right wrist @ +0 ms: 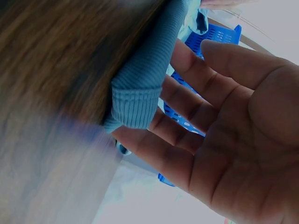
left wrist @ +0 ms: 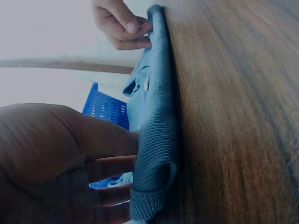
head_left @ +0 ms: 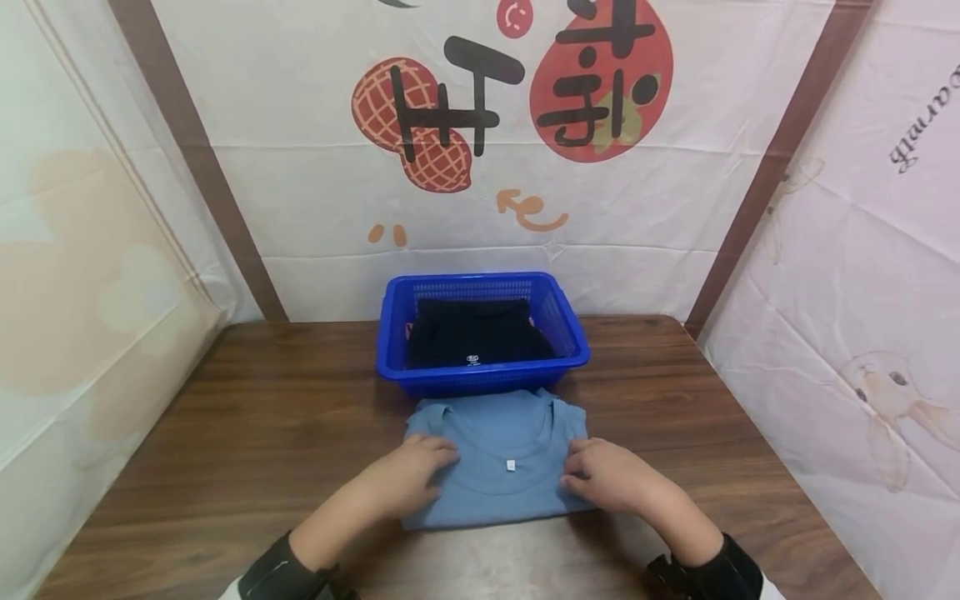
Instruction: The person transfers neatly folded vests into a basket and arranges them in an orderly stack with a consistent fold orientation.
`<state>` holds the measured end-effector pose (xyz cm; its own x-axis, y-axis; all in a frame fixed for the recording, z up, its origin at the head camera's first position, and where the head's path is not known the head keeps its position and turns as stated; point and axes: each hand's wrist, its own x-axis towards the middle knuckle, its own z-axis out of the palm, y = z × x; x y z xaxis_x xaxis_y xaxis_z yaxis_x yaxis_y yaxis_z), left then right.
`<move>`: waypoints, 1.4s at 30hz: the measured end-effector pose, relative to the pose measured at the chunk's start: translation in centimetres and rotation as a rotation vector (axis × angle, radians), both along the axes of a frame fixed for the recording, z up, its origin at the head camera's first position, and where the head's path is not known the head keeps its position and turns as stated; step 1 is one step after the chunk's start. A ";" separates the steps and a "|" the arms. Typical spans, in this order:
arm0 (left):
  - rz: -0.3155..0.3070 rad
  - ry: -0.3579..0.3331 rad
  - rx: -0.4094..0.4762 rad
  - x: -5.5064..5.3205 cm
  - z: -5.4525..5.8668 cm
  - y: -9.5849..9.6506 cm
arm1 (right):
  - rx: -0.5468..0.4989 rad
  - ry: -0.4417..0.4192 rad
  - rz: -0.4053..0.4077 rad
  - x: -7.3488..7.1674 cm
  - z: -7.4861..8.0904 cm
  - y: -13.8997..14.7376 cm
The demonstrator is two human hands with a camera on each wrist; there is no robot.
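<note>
A folded blue ribbed shirt (head_left: 487, 500) lies flat on the wooden table, with its round neckline and a small white label (head_left: 511, 465) facing up. My left hand (head_left: 412, 475) rests on the shirt's left side, its fingers loosely extended against the fabric. On the opposite side, my right hand (head_left: 607, 477) touches the shirt with relaxed fingers. The right wrist view shows that hand's thumb (right wrist: 224, 58) apart from the cloth, while its fingertips meet the folded edge (right wrist: 138, 105). In the left wrist view the thumb (left wrist: 105, 135) lies against the shirt's folded layers (left wrist: 159, 126).
Just beyond the shirt stands a blue plastic basket (head_left: 386, 333) with a folded black garment (head_left: 480, 333) inside. Brown wooden tabletop (head_left: 285, 417) extends to both sides. Printed white cloth (head_left: 315, 283) hangs at the back and along both sides.
</note>
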<state>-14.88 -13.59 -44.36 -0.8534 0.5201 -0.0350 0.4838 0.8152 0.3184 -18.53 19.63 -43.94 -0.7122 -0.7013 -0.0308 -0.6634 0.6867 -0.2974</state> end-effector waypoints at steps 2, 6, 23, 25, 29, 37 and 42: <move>0.021 -0.021 0.014 0.1 0.1 0.1 | 0.008 0.015 0.006 -0.1 0.0 -0.1; 0.021 -0.007 0.028 0.1 0.1 0.3 | 0.026 0.027 -0.012 -0.2 0.1 -0.3; 0.494 -0.040 0.161 -2.1 0.7 -2.2 | -0.200 -0.153 -0.472 -3.0 1.4 0.1; 0.547 -0.064 0.127 -2.2 0.8 -2.7 | -0.188 -0.142 -0.544 -3.4 1.2 0.3; 0.558 -0.129 0.111 -2.4 0.4 -3.1 | -0.122 -0.176 -0.601 -4.0 0.9 0.6; 0.556 -0.106 0.097 -3.3 -0.9 -2.5 | -0.116 -0.255 -0.657 -4.5 -0.3 0.5; 0.565 -0.125 0.097 -3.8 -0.9 -1.9 | -0.103 -0.276 -0.703 -4.7 -0.8 -0.1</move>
